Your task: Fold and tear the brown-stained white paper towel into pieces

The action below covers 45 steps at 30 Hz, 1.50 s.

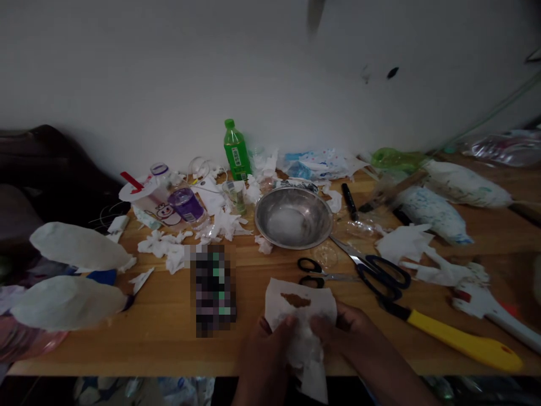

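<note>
Between my hands is a white sheet of tissue paper (302, 338) with a ragged hole near its upper edge, its lower end hanging past the table edge. My left hand (270, 344) pinches its left side, thumb on top. On the right side my right hand (342, 332) grips it the same way. Just beyond the paper lie small scissors (327, 276) and larger dark-handled scissors (372, 270). A metal bowl (293, 217) with something whitish in it stands farther back.
White wrapped shapes (71, 304) lie at left, more (465, 186) at right. A yellow-handled tool (465, 341) is at front right. Torn paper (228, 223), a green bottle (237, 152), a purple cup (186, 204) and a black marker (349, 200) stand or lie behind. A pixelated patch covers something left.
</note>
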Motion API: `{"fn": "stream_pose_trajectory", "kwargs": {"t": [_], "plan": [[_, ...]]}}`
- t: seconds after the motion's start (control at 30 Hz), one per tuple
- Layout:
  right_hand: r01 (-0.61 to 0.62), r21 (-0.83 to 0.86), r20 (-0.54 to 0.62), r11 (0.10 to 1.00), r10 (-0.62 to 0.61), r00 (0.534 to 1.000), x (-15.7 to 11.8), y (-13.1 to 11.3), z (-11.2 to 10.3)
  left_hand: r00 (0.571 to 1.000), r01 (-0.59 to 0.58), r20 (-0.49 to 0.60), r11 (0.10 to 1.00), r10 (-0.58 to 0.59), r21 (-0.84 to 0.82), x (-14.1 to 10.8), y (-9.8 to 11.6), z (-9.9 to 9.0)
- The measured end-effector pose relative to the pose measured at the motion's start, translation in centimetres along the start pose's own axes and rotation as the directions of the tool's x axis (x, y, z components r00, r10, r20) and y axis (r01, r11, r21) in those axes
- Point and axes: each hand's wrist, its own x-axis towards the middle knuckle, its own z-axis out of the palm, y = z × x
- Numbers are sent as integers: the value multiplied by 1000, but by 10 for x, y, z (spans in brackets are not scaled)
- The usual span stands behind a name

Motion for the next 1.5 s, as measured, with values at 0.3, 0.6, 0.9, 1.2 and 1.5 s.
{"fn": "stream_pose_trajectory", "kwargs": {"t": [0.3, 0.6, 0.9, 1.2, 1.5], "plan": [[-15, -33, -3, 999, 15, 1000, -1, 4, -5, 995, -17, 94, 1000, 18, -11, 4, -9, -5], [-6, -98, 28, 995, 9, 1000, -1, 0, -6, 998, -65, -6, 990, 66, 124, -1, -1, 2], [-5, -90, -57, 996, -1, 998, -2, 1, -3, 996, -69, 62, 993, 63, 93, -2, -2, -1], [77, -131, 9, 988, -76, 997, -12, 2, -4, 987, -18, 164, 998, 8, 60, -6, -4, -4], [104, -212, -24, 972, -111, 994, -10, 6, -3, 982, -18, 187, 996, 2, 84, -11, 1, -2]]}}
